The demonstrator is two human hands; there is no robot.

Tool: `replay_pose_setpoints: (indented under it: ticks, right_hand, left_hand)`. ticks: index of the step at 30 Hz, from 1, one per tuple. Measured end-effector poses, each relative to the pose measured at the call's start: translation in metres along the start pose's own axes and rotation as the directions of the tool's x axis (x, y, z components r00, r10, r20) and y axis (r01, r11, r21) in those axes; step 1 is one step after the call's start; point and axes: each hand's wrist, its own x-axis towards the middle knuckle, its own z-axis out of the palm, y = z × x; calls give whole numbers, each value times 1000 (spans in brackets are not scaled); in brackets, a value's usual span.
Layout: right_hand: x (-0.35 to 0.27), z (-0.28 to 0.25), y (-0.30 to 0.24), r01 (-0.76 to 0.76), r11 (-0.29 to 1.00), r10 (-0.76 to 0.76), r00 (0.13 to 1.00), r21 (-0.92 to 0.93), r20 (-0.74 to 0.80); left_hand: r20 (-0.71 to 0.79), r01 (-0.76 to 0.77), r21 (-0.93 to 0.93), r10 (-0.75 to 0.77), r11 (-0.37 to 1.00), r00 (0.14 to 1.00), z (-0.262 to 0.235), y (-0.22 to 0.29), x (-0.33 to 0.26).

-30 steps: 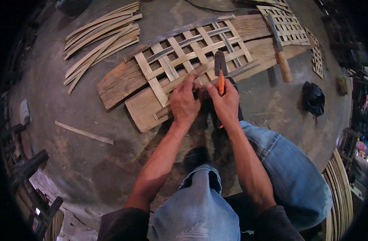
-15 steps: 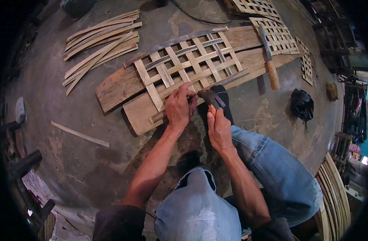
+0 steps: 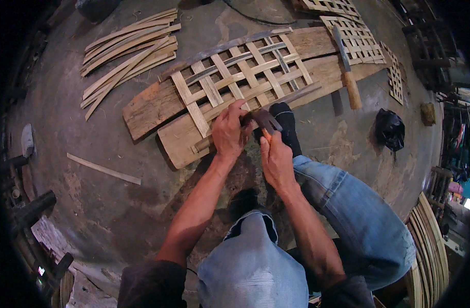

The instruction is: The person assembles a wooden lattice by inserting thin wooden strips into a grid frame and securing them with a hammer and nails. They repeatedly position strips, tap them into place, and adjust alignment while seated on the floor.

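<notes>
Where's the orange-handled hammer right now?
In the head view, the hammer is slightly right of centre, in the right hand, its head between the left hand and the dark sock, near the woven lattice.

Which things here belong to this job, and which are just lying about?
Likely job things:
dark-headed hammer with orange handle, in the right hand
pale woven-strip lattice, beside the left hand
brown wooden planks beneath it

Apparently lying about:
long-bladed knife with wooden handle
crumpled black plastic bag
single pale flat strip
</notes>
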Motion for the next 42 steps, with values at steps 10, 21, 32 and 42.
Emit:
replay_pose_setpoints:
  ticks: [10,21,32,42]
  right_hand:
    - [-2,4,3,126,991,-118,978,35,-172]
    - [-10,8,1,119,993,-114,977,20,-183]
    - [-7,-4,-14,64,998,-65,987,-11,-148]
    - [-2,9,13,34,999,-35,995,-19,-92]
  left_hand:
    - [-16,72,1,-72,997,997,5,-1,-1]
    - [-45,14,4,-13,1000,999,3,0,0]
    - [-17,44,-6,-44,999,999,2,-1,0]
    - [-24,-24,24,24,999,999,4,-2,0]
